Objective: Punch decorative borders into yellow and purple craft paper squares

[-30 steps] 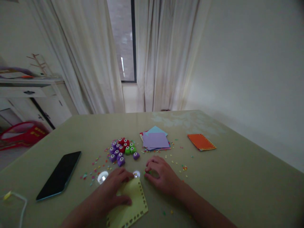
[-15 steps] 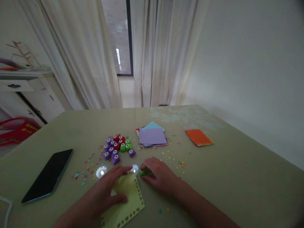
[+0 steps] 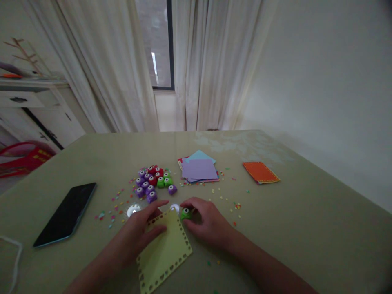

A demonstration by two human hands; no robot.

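Observation:
My left hand (image 3: 142, 224) holds a yellow paper sheet (image 3: 167, 255) by its upper left part, thumb on top and the other fingers partly hidden at the edge. Small shapes are punched along the sheet's borders. Just right of the sheet, my right hand (image 3: 206, 216) has its thumb and forefinger around a small green craft punch (image 3: 185, 213) with a white eye-like top. A shiny clear round piece (image 3: 174, 208) lies between the hands, and another (image 3: 133, 210) is beyond my left hand. Farther back sits a cluster of purple, red and green punches (image 3: 151, 181).
Behind the hands lies a stack of coloured paper (image 3: 199, 169), with orange punched sheets (image 3: 261, 172) to its right. A dark tablet (image 3: 65, 214) rests at left, near a white cable-like loop (image 3: 18, 257). Paper confetti (image 3: 237, 206) is scattered about the table (image 3: 290, 228).
The yellow sheet has shifted slightly right and its upper border shows more. My right fingers have turned or uncovered the green punch, so its top is visible. The view has tilted down a little.

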